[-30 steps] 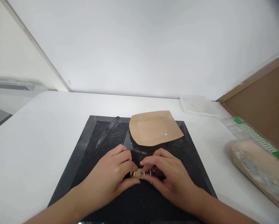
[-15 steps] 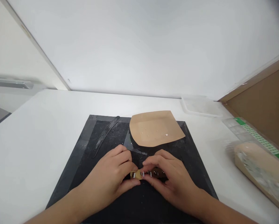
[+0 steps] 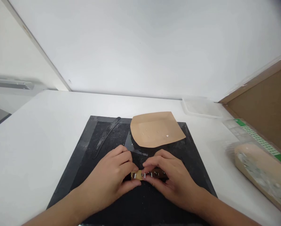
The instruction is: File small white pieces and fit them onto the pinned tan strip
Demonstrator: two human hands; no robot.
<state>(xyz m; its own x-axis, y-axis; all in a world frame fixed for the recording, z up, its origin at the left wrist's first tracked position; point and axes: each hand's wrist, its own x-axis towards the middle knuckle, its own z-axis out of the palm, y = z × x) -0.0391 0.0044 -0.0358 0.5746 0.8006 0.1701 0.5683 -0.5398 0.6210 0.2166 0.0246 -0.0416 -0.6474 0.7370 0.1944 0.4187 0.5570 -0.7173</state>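
My left hand (image 3: 114, 174) pinches the yellowish left end of a narrow strip (image 3: 138, 174) between thumb and fingers. Small silvery pieces stand along the strip, and its right part is dark brown. The thumb and forefinger of my right hand (image 3: 173, 177) close on the strip near where yellow meets brown. Part of the brown section shows under the right palm side; my fingers cover the rest. Both hands rest low over a black mat (image 3: 140, 207).
Behind my hands lies a sheet of brown paper (image 3: 154, 125) with tiny light bits on it. A dark, curved nail file (image 3: 107, 135) lies to its left. At right are a clear tray (image 3: 201, 108), a green-labelled clear case (image 3: 260, 138) and a tan container of clear packets (image 3: 260, 175).
Both hands keep their hold on the strip, with barely any finger movement. The view has shifted very slightly.
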